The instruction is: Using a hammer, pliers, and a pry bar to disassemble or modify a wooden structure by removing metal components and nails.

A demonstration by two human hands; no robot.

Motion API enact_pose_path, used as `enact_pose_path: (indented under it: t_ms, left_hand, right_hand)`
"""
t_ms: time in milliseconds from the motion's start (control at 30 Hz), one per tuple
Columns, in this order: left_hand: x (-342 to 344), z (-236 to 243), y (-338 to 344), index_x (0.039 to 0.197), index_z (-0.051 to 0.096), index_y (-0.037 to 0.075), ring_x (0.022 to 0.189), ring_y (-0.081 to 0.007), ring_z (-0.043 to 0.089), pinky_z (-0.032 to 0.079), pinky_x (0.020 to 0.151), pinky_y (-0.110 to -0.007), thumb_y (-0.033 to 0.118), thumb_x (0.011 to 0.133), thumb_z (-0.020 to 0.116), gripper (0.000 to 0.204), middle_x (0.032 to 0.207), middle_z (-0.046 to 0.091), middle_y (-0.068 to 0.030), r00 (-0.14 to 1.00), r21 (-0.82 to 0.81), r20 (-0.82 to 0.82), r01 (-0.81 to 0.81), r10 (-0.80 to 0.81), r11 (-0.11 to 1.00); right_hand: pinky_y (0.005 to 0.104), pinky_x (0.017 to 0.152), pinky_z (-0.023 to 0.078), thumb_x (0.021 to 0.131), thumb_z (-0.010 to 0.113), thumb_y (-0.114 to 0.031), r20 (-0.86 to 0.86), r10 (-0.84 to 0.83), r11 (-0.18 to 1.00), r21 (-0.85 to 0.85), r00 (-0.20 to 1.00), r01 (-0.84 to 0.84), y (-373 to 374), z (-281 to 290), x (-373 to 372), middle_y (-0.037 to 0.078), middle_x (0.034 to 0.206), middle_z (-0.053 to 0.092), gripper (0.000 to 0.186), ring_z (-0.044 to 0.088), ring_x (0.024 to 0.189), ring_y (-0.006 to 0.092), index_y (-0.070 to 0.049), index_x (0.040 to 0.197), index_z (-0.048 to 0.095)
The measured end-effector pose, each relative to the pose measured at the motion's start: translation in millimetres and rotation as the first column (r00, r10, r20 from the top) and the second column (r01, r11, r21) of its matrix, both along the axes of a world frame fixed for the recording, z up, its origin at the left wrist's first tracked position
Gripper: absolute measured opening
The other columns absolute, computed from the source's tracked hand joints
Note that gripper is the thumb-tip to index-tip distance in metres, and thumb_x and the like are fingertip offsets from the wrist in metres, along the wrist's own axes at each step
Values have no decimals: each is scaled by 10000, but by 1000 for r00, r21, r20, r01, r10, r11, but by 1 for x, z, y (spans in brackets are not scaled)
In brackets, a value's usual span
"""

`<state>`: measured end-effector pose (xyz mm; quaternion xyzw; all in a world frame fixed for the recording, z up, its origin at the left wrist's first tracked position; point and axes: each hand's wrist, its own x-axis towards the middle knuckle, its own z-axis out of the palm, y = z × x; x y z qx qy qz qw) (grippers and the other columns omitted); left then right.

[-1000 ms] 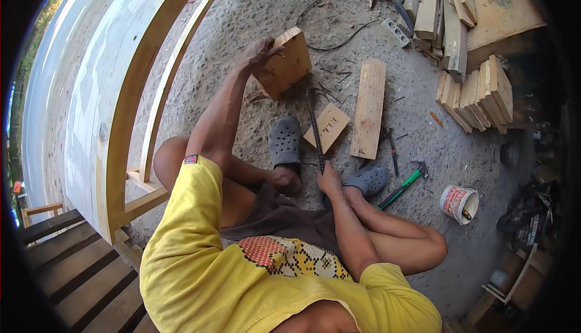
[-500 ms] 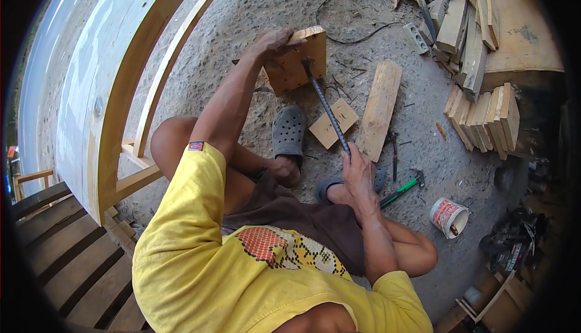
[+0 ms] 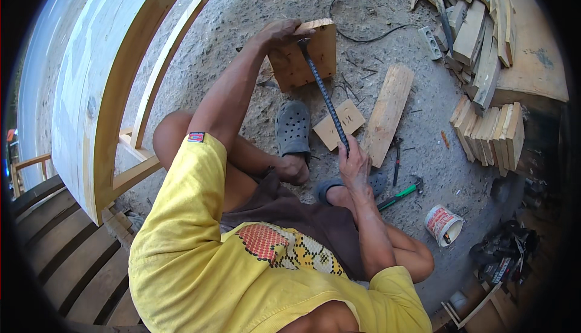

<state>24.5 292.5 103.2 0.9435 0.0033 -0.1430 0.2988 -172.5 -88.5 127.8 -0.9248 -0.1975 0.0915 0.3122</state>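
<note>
My left hand (image 3: 282, 32) is closed over the top edge of a square wooden board (image 3: 315, 60), which stands tilted on the ground beyond my feet. My right hand (image 3: 355, 164) grips the near end of a long ribbed steel pry bar (image 3: 322, 88). The bar slants away from me, and its dark, widened far end lies over the board's face near the top edge, close to my left fingers. Whether that end touches the wood I cannot tell. A small wooden plate with slots (image 3: 340, 125) lies on the ground below the bar.
To the right lie a plank (image 3: 389, 115), a green-handled hammer (image 3: 399, 195), a white bucket (image 3: 443, 226) and loose nails. Farther off are stacked wood blocks (image 3: 490, 130), a scrap pile (image 3: 469, 36) and a power strip (image 3: 430, 43). A large wooden frame (image 3: 115, 109) stands at left.
The bar's far end has moved up across the board's face, from near its middle to near the top edge. The view has shifted slightly. Both hands keep their holds.
</note>
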Motion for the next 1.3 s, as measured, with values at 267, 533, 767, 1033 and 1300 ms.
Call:
enact_pose_path:
  t_ms: [267, 533, 767, 1033, 1300]
  left_hand:
    - [20, -28, 16, 1090, 687, 22, 931, -322, 674, 496, 828, -474, 726, 1001, 509, 731, 985, 707, -177, 999, -54, -37, -6, 4, 999]
    - [37, -41, 33, 1090, 726, 20, 911, -281, 681, 515, 807, -453, 698, 1008, 534, 710, 971, 720, -170, 1000, -34, 14, -13, 13, 999]
    - [37, -56, 42, 1241, 712, 72, 1170, -337, 685, 511, 982, -482, 727, 985, 518, 729, 1196, 738, -183, 974, -115, -188, -149, 125, 982]
    - [33, -54, 42, 1294, 715, 99, 1163, -276, 681, 487, 1018, -455, 678, 1014, 508, 675, 1193, 745, -135, 966, -12, -164, -205, 200, 979]
    - [-27, -72, 14, 1070, 758, -13, 846, -268, 723, 549, 758, -449, 756, 981, 505, 814, 895, 737, -156, 660, -385, -164, -727, 733, 569]
  right_hand:
    - [544, 639, 527, 1035, 625, -210, -58, 4, 999, -42, 998, -6, 12, 3, 18, 242, 915, 716, 239, 699, 784, 473, -37, 1200, 619]
    - [554, 603, 532, 1048, 600, -265, 47, -22, 997, -78, 999, 25, 15, -103, 13, 221, 817, 708, 216, 697, 721, 457, -68, 1135, 596]
    - [546, 607, 551, 1056, 576, -363, 71, 10, 942, -334, 997, 14, 33, -158, 15, 196, 830, 703, 290, 705, 732, 447, -85, 1138, 576]
    - [418, 495, 451, 1108, 504, -385, -345, -148, 849, 437, 927, 299, 1, -123, -54, 110, 672, 584, 277, 601, 557, 294, -114, 1068, 542]
    - [223, 325, 235, 1142, 352, -496, -475, 848, -100, 290, 234, 952, -31, -47, -64, -56, 572, 304, 392, 230, 341, 57, -135, 1058, 478]
